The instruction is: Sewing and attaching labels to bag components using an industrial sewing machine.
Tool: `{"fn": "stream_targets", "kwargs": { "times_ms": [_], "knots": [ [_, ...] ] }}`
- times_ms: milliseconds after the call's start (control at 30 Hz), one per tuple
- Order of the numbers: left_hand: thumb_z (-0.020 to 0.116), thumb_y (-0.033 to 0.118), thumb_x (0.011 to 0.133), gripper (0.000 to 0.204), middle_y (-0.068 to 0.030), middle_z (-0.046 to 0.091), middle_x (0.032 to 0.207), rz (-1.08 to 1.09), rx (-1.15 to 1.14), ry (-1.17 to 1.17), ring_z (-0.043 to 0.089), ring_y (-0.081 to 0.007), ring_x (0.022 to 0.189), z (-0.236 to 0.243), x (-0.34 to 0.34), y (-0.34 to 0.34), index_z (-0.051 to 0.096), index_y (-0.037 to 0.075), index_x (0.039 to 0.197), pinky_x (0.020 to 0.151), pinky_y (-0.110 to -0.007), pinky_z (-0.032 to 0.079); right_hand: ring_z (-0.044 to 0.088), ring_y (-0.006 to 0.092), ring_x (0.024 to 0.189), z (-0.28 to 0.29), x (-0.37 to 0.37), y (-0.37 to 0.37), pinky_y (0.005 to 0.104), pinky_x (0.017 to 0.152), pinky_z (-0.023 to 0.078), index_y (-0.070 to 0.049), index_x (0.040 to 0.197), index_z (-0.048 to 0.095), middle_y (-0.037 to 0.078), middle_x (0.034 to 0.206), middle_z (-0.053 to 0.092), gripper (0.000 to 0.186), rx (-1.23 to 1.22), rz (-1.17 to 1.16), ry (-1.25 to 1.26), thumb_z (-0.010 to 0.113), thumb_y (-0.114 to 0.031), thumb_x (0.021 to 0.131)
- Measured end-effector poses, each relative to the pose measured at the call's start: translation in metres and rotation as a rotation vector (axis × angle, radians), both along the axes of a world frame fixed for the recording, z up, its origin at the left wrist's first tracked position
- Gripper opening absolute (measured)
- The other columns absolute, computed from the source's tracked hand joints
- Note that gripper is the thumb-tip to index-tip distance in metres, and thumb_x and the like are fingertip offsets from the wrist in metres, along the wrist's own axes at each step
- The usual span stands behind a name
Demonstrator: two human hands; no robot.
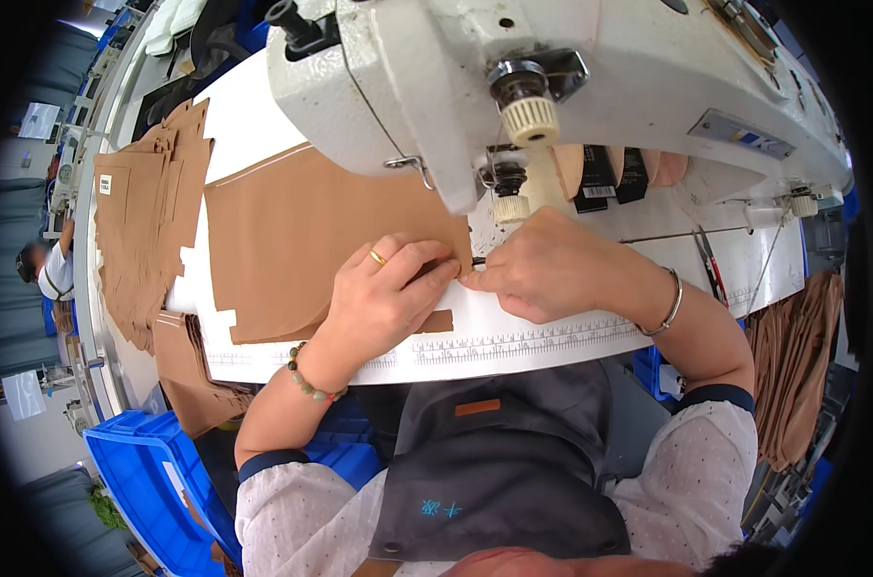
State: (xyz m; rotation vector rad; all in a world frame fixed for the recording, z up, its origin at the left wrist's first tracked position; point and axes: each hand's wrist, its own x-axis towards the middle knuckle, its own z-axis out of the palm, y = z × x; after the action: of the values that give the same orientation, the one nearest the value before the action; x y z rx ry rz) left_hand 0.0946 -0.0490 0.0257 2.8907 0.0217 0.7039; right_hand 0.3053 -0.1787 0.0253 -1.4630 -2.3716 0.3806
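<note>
A large piece of brown fabric lies flat on the white sewing table, its right edge beneath the head of a white sewing machine. My left hand has its fingers bent and closed on the right edge of this fabric, close to the presser foot area. Just across from it, my right hand is closed, with thumb and index fingertip at the same fabric edge. The fingertips of both hands nearly meet there. The needle is hidden behind the machine head and my hands.
More cut brown pieces lie stacked at left, and others hang over the table's front edge. A ruler strip runs along that edge. Red-and-black tweezers lie at right, near hanging brown fabric. A blue crate stands lower left.
</note>
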Motion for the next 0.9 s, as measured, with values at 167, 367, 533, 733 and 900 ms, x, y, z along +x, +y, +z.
{"fn": "stream_targets", "kwargs": {
  "times_ms": [167,367,533,733,900],
  "knots": [
    [0.079,0.007,0.07,0.03,-0.0016,0.07,0.102,-0.026,0.031,-0.016,0.068,-0.0206,0.095,-0.001,0.002,0.0,0.077,0.01,0.099,0.078,-0.035,0.057,0.065,0.0254,0.061,-0.005,0.006,0.002,0.0414,0.054,0.048,-0.009,0.079,0.068,0.004,0.067,0.064,0.008,0.118,-0.054,0.094,0.066,-0.015,0.073],
    [0.078,0.007,0.07,0.03,-0.002,0.069,0.102,-0.048,0.087,-0.001,0.068,-0.0198,0.095,0.001,0.0,0.0,0.077,0.009,0.1,0.079,-0.035,0.057,0.065,0.0257,0.064,-0.004,0.003,0.002,0.041,0.056,0.049,-0.011,0.078,0.068,0.003,0.067,0.062,0.006,0.131,-0.082,0.14,0.067,-0.015,0.074],
    [0.076,0.006,0.072,0.031,-0.0014,0.07,0.105,-0.047,0.105,0.045,0.068,-0.0193,0.095,0.003,-0.004,-0.001,0.077,0.009,0.103,0.081,-0.034,0.058,0.063,0.0204,0.063,-0.003,0.006,0.003,0.0395,0.053,0.044,-0.018,0.104,0.078,-0.002,0.07,0.062,0.028,0.079,-0.034,0.039,0.069,-0.016,0.077],
    [0.075,0.008,0.072,0.038,-0.0018,0.071,0.116,-0.091,0.002,0.119,0.066,-0.0213,0.105,0.005,-0.011,0.002,0.076,0.009,0.111,0.088,-0.037,0.058,0.062,0.0209,0.062,-0.005,0.005,0.003,0.0385,0.052,0.043,-0.016,0.103,0.078,-0.002,0.067,0.06,0.028,0.065,-0.027,0.029,0.07,-0.015,0.077],
    [0.075,0.009,0.073,0.041,-0.0017,0.071,0.116,-0.109,0.052,0.067,0.066,-0.022,0.105,-0.005,-0.008,0.012,0.076,0.01,0.114,0.09,-0.037,0.058,0.065,0.0273,0.063,-0.003,0.0,0.003,0.0418,0.057,0.05,-0.01,0.073,0.067,0.005,0.067,0.063,0.004,0.093,-0.083,0.057,0.065,-0.012,0.075]
  ]
}}
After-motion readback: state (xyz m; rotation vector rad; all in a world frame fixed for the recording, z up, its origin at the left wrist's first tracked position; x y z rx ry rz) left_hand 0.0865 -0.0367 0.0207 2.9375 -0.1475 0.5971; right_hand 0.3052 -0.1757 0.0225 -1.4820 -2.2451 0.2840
